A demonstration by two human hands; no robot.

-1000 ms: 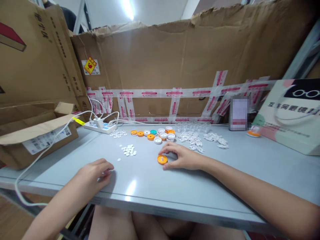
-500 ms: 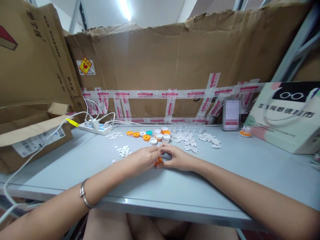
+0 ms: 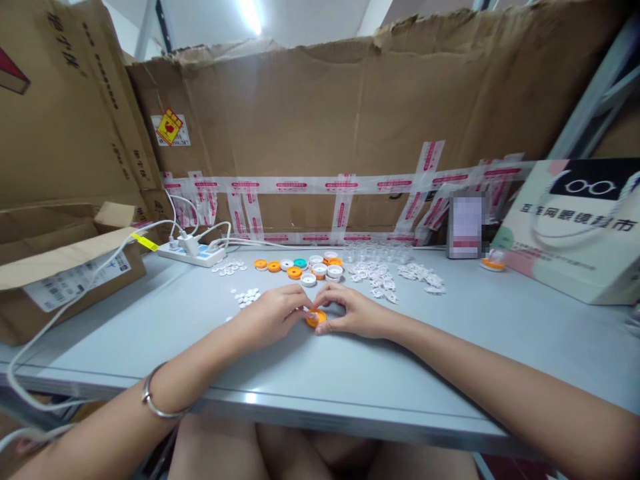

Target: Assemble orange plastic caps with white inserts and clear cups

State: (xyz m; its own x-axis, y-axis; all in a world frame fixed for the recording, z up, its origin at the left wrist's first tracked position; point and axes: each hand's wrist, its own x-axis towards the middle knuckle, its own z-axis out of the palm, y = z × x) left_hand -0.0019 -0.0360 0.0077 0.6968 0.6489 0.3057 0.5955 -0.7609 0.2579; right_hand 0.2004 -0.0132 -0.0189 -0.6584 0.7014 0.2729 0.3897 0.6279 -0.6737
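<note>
An orange round cap (image 3: 317, 320) lies on the grey table between my hands, its open side up. My right hand (image 3: 357, 312) curls around its right side, with thumb and fingers gripping the rim. My left hand (image 3: 280, 312) reaches in from the left, its fingers pinched together over the cap. Something small and pale shows at those fingertips, too small to make out. Behind the hands sit several orange, white and teal caps (image 3: 300, 263). Small white discs (image 3: 247, 297) lie near my left hand, and clear-white small parts (image 3: 377, 280) lie beyond my right hand.
A power strip (image 3: 193, 252) with white cables stands at the back left beside an open cardboard box (image 3: 75, 280). Clear small containers (image 3: 375, 251) line the back. A phone (image 3: 464, 227) leans upright at the right, near a paper bag (image 3: 575, 233).
My left fingers have drawn apart from the right fingers and sit lower at the cap. The orange cap now lies flatter, with its inside showing. The view has shifted slightly.
</note>
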